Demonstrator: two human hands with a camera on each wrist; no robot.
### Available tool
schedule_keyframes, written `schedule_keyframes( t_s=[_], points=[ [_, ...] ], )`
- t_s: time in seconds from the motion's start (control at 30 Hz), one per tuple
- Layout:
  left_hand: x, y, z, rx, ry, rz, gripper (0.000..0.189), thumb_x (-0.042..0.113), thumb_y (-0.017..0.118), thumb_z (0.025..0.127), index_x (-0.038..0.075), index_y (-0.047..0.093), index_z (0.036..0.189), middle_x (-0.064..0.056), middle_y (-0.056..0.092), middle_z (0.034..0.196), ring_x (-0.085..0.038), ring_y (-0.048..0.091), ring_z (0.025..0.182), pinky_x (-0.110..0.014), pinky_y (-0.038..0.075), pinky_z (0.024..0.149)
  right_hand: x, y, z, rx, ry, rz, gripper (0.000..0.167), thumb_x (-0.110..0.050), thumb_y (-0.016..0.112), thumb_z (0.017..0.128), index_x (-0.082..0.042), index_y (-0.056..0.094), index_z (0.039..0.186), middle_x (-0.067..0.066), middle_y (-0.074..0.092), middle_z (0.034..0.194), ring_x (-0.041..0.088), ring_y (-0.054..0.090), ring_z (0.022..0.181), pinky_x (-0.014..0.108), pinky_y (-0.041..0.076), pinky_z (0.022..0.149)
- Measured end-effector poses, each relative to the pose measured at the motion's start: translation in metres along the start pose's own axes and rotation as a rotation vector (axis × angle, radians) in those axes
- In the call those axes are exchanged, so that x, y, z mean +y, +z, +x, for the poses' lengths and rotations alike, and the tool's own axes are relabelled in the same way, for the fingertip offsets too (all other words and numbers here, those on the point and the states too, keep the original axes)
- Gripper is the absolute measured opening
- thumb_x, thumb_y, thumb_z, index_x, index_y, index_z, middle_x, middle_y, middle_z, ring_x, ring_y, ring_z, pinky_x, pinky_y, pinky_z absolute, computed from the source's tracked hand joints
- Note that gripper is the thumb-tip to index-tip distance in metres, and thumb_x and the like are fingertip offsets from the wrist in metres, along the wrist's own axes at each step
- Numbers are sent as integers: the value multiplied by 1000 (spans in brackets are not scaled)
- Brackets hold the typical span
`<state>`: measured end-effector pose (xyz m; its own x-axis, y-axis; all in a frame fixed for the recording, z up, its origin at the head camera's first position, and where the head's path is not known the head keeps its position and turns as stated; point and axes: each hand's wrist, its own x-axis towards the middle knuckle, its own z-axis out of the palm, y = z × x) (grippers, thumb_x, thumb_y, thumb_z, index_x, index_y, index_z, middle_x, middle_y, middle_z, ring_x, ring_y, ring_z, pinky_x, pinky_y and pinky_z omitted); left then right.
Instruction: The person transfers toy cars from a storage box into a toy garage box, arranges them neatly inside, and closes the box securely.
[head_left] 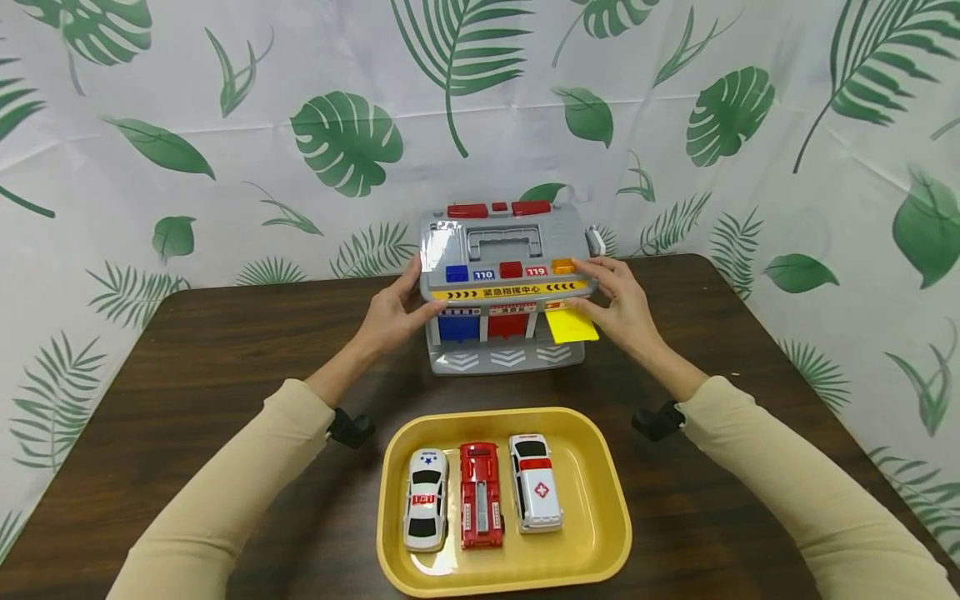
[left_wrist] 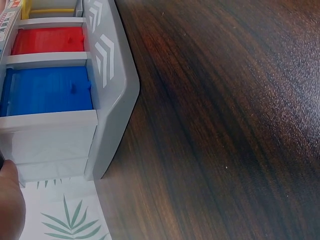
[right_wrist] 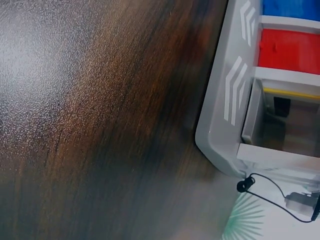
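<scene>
well, two hands are at work on one grey toy station (head_left: 510, 290), which stands on the dark wooden table (head_left: 247, 358), near the leaf-print cloth (head_left: 247, 133). the left hand (head_left: 392, 318) grips the left end of its roof, thumb along the front edge. the right hand (head_left: 624, 307) pinches the roof's right front edge, fingers at the orange button (head_left: 564, 266) and thumb just above the yellow door (head_left: 572, 327).

i count three buttons in the row: that orange one, one blue button (head_left: 457, 273) and one red button (head_left: 511, 269). three doors sit below: the blue door (head_left: 458, 328) and the red door (head_left: 507, 325) are down, while the yellow one juts outward, leaving one bay (right_wrist: 295, 120) exposed. three white chevron marks line the ramp (head_left: 507, 360).

nearer the person is one yellow tray (head_left: 588, 508) with three vehicles side by side: one white police car (head_left: 426, 492), one red fire truck (head_left: 482, 500) and one white ambulance (head_left: 536, 485).
</scene>
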<state>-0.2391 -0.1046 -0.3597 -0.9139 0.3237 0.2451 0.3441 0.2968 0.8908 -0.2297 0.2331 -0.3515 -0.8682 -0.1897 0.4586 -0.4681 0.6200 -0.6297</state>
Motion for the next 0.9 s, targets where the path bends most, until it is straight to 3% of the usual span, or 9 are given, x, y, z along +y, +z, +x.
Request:
schedule_keyframes(
  t_s=[0.5,0.77,0.9],
  points=[
    [-5,2,-3,1,18,-9,82,18,65,89,12,11,152,-3,18,156,-22,39,134,-35,39,105,-5,0,-7,11,11,-34,56,-7,74,79,-3,54,132,20,45,130,33,46,119,49,45,97],
    [0,2,-2,7,20,-15,82,17,65,89,14,12,152,-2,18,156,-20,38,135,-35,38,105,-21,-13,-27,55,107,53,51,-6,71,83,-2,54,131,16,48,127,30,47,118,44,45,98],
    [0,2,-1,7,35,-20,82,17,65,90,14,11,152,-1,18,156,-20,37,135,-36,38,106,-39,-20,-42,47,127,155,46,-2,69,83,3,55,127,16,50,126,23,49,113,28,48,95]
  ],
)
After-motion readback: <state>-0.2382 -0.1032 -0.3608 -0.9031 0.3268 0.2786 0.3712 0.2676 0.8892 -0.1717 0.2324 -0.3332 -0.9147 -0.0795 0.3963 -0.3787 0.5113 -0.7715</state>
